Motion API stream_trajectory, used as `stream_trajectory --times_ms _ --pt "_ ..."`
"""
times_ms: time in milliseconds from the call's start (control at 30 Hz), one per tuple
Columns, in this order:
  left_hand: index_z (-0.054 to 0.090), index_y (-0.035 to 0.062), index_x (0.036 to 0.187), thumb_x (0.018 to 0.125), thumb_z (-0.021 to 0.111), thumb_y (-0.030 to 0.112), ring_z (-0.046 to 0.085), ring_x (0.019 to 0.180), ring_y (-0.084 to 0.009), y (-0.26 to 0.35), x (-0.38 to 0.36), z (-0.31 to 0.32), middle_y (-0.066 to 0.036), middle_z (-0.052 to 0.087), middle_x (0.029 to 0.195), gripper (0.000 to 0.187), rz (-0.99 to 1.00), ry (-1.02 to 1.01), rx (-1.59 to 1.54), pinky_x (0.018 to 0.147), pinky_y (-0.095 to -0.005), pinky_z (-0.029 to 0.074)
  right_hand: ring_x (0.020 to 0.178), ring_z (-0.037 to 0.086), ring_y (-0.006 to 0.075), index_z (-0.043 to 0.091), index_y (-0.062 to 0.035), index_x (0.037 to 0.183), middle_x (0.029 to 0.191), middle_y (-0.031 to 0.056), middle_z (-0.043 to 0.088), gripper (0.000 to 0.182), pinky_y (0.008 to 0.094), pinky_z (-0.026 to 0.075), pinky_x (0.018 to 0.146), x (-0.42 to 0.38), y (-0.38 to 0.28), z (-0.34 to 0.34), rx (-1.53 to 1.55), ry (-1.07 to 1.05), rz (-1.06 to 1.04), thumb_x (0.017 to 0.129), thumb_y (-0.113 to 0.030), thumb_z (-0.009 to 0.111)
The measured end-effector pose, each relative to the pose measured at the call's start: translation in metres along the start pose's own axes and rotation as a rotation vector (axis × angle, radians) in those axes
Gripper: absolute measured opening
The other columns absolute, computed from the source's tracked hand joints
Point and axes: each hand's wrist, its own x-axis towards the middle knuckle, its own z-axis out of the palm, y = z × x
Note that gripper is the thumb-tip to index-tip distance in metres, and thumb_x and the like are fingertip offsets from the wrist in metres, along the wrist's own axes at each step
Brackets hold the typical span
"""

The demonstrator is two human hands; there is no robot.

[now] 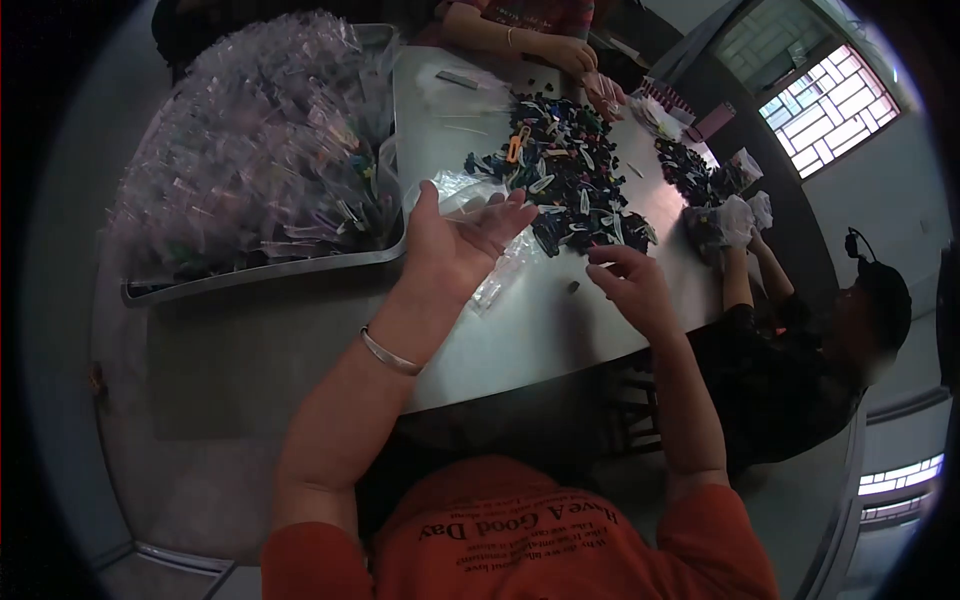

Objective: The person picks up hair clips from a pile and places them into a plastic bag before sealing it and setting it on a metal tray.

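My left hand (455,250) is held palm up over the metal table (480,365), thumb raised and fingers curved around a thin clear plastic bag (480,212). More clear bags (495,285) lie flat beneath and beside it. At the near edge of a pile of small dark hair clips (575,180), my right hand (637,290) has its fingers bent together. Whatever is between those fingertips is too small to make out. An orange clip-like piece (516,146) stands out on the pile.
A large metal tray (270,262) heaped with filled clear bags takes up the left. Across the table are another person's hands (575,60). To the right, a co-worker in a black cap (880,290) handles plastic bags (730,222) by a second dark pile (685,170).
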Motion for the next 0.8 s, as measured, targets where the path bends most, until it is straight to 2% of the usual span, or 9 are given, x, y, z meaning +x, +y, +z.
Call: stream_trajectory --times_ms 33,100,167,200,267,333,467,600,800 --pt "0.027 -0.0144 0.114 0.093 0.029 0.057 0.051 0.104 -0.0462 -0.001 0.000 -0.002 -0.035 0.042 0.112 0.074 -0.007 0.038 0.002 0.095 -0.0589 0.043 0.077 0.062 0.0125 0.064 -0.0009 0.104 0.094 0.0069 0.066 0.029 0.0263 0.050 0.062 -0.002 0.007 0.005 -0.124 0.015 -0.101 0.079 -0.014 0.069" --pt "0.026 -0.0144 0.114 0.093 0.030 0.056 0.051 0.105 -0.0460 -0.002 0.005 -0.008 -0.033 0.043 0.111 0.074 -0.032 0.018 -0.001 0.094 -0.0591 0.043 0.071 0.062 0.0140 0.065 -0.0004 0.102 0.088 0.0072 0.066 0.029 0.0266 0.050 0.062 -0.007 0.011 0.016 -0.155 0.040 -0.127 0.076 -0.012 0.071" --pt "0.024 -0.0145 0.115 0.094 0.032 0.055 0.051 0.105 -0.0459 -0.003 0.007 -0.010 -0.031 0.043 0.111 0.073 -0.057 -0.002 0.002 0.094 -0.0592 0.043 0.067 0.061 0.0155 0.066 -0.0013 0.099 0.083 0.0082 0.064 0.028 0.0281 0.050 0.062 -0.010 0.010 0.023 -0.342 0.072 -0.200 0.075 -0.012 0.072" --pt "0.030 -0.0151 0.112 0.094 0.033 0.053 0.051 0.105 -0.0430 -0.004 0.003 -0.005 -0.028 0.046 0.107 0.070 -0.003 0.056 0.039 0.095 -0.0570 0.044 0.067 0.061 0.0155 0.066 -0.0013 0.099 0.083 0.0082 0.064 0.028 0.0281 0.050 0.062 -0.008 0.013 0.024 -0.340 0.075 -0.198 0.075 -0.012 0.072" --pt "0.035 -0.0158 0.108 0.095 0.035 0.050 0.052 0.105 -0.0401 -0.003 0.004 -0.005 -0.025 0.049 0.104 0.068 0.051 0.113 0.081 0.096 -0.0547 0.044 0.069 0.062 0.0230 0.068 -0.0067 0.095 0.084 0.0088 0.062 0.024 0.0335 0.050 0.065 0.001 0.023 0.029 -0.352 0.068 -0.201 0.074 -0.017 0.071" --pt "0.025 -0.0135 0.116 0.093 0.033 0.055 0.050 0.107 -0.0443 -0.001 0.010 -0.013 -0.024 0.040 0.110 0.073 0.029 0.026 0.079 0.094 -0.0607 0.042 0.067 0.062 0.0211 0.068 -0.0063 0.094 0.085 0.0083 0.062 0.023 0.0319 0.050 0.064 0.011 0.027 0.036 -0.356 0.114 -0.239 0.074 -0.015 0.071" --pt "0.025 -0.0126 0.118 0.093 0.034 0.055 0.049 0.107 -0.0440 -0.001 0.014 -0.019 -0.024 0.038 0.112 0.073 0.029 -0.008 0.119 0.094 -0.0613 0.042 0.066 0.062 0.0197 0.069 -0.0075 0.089 0.088 0.0057 0.061 0.018 0.0316 0.050 0.063 0.021 0.018 0.050 -0.387 0.277 -0.243 0.074 -0.018 0.071" --pt "0.026 -0.0111 0.121 0.093 0.035 0.055 0.049 0.106 -0.0430 0.001 0.015 -0.019 -0.022 0.039 0.109 0.072 0.048 0.008 0.119 0.093 -0.0613 0.042 0.069 0.063 0.0199 0.070 -0.0090 0.086 0.089 0.0043 0.061 0.017 0.0328 0.051 0.064 0.021 0.010 0.058 -0.498 0.298 -0.227 0.076 -0.023 0.070" --pt "0.025 -0.0105 0.123 0.093 0.034 0.056 0.050 0.106 -0.0425 -0.001 0.013 -0.016 -0.023 0.041 0.107 0.073 0.049 0.027 0.122 0.094 -0.0602 0.042 0.074 0.062 0.0240 0.068 -0.0104 0.080 0.087 0.0036 0.059 0.013 0.0372 0.050 0.063 0.028 0.014 0.061 -0.657 0.361 -0.385 0.075 -0.023 0.069"
